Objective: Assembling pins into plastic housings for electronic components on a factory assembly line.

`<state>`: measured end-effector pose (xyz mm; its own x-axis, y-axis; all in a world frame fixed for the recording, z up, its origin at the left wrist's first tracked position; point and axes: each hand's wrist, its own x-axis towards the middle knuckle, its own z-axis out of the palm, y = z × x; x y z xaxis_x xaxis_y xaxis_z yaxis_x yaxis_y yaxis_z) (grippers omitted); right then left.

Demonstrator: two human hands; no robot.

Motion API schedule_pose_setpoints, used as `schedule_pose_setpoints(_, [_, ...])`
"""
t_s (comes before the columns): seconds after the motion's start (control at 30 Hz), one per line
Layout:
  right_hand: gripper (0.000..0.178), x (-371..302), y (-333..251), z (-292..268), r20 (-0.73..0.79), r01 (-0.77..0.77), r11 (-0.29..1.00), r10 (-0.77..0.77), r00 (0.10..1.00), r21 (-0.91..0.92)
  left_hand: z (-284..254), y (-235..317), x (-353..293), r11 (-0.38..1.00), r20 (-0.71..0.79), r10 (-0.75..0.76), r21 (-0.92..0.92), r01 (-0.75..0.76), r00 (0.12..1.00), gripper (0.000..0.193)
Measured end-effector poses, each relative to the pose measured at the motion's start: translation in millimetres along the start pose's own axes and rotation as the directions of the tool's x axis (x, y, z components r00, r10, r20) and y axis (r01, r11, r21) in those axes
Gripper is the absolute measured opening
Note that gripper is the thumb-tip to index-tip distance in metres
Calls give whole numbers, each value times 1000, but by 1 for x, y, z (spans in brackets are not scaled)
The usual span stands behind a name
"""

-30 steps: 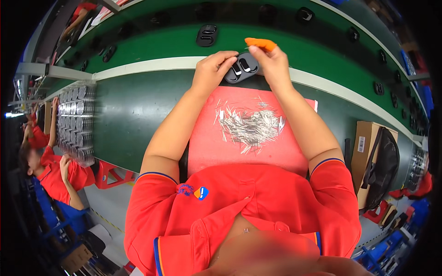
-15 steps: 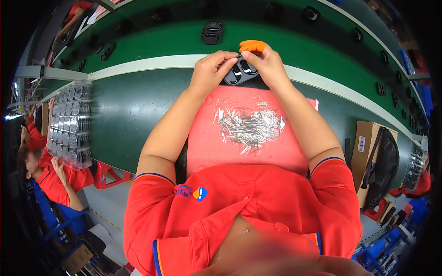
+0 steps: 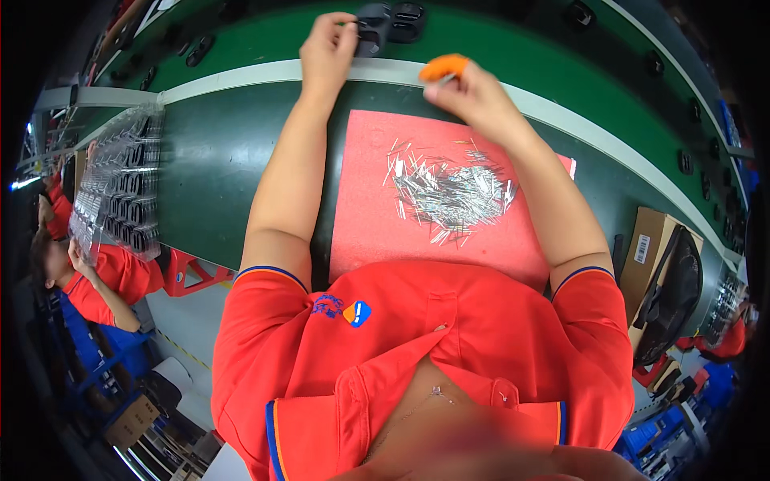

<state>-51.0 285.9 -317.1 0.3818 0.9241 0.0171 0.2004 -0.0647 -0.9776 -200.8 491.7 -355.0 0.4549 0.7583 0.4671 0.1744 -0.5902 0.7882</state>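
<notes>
My left hand (image 3: 327, 50) is over the green belt, its fingers closed on the edge of a black plastic housing (image 3: 373, 34) with rounded corners. Right beside that part lies another black housing (image 3: 407, 22). Orange finger cots cover fingertips of my right hand (image 3: 472, 90), which hovers above the white rail. A thin silvery pin seems to stick out between its pinched thumb and fingers, slightly blurred. Below both hands, a loose heap of thin metal pins (image 3: 457, 196) lies on a pink foam pad (image 3: 361, 232).
A white rail (image 3: 241, 80) divides the dark green bench (image 3: 216, 176) from the belt (image 3: 497, 48), where more black parts sit. Stacked clear trays (image 3: 120, 184) stand at left, near a person in red (image 3: 112, 280). A cardboard box (image 3: 642, 264) and black bag (image 3: 670, 289) are at right.
My hands have parted. The left one has carried the black housing up and left onto the belt, beside the other part. My right hand has let go of it and shifted slightly right.
</notes>
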Motion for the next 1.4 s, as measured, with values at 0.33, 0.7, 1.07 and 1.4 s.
schedule_pose_setpoints(0.33, [16, -35, -19, 26, 502, 499, 521, -149, 852, -693, -19, -39, 14, 957, -11, -151, 250, 149, 988, 39])
schedule_pose_setpoints(0.7, [19, -14, -12, 15, 413, 207, 884, -18, 911, -418, -129, -126, 77, 755, -340, 279, 655, 13, 898, 39])
schedule_pose_setpoints(1.07, [33, 10, 20, 20, 100, -114, 969, 94, 991, 221, -175, -151, 84, 503, -201, -17, 845, 183, 979, 16])
schedule_pose_setpoints(1.4, [32, 12, 20, 19, -53, -12, 971, 25, 998, 240, -156, -146, 84, 628, -274, -132, 721, 294, 953, 33])
